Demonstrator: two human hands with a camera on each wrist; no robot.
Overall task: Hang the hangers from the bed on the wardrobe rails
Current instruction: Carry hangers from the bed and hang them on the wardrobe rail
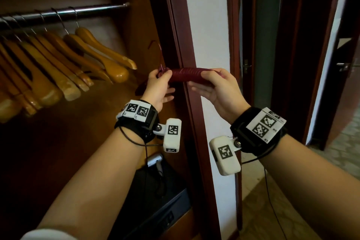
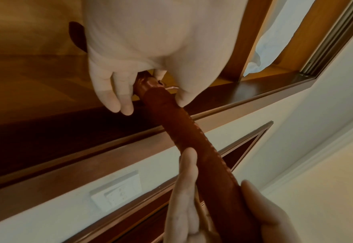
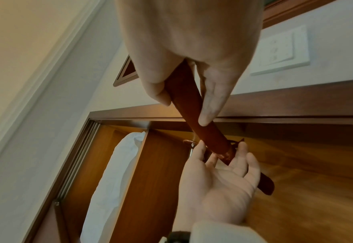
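Two hands, left [image 1: 158, 85] and right [image 1: 214, 85], grasp the red hanger [image 1: 187, 76]; judged best: lift its hook squarely over the rail [image 1: 64, 12].

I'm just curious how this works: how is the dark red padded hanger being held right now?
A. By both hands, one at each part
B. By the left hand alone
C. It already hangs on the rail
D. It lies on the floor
A: the left hand pinches the dark red hanger at its middle by the hook, and the right hand grips one arm of it, below the rail.

Home bedroom: wardrobe rail [image 1: 64, 12], wooden hangers [image 1: 78, 58], doorway [image 1: 266, 45].
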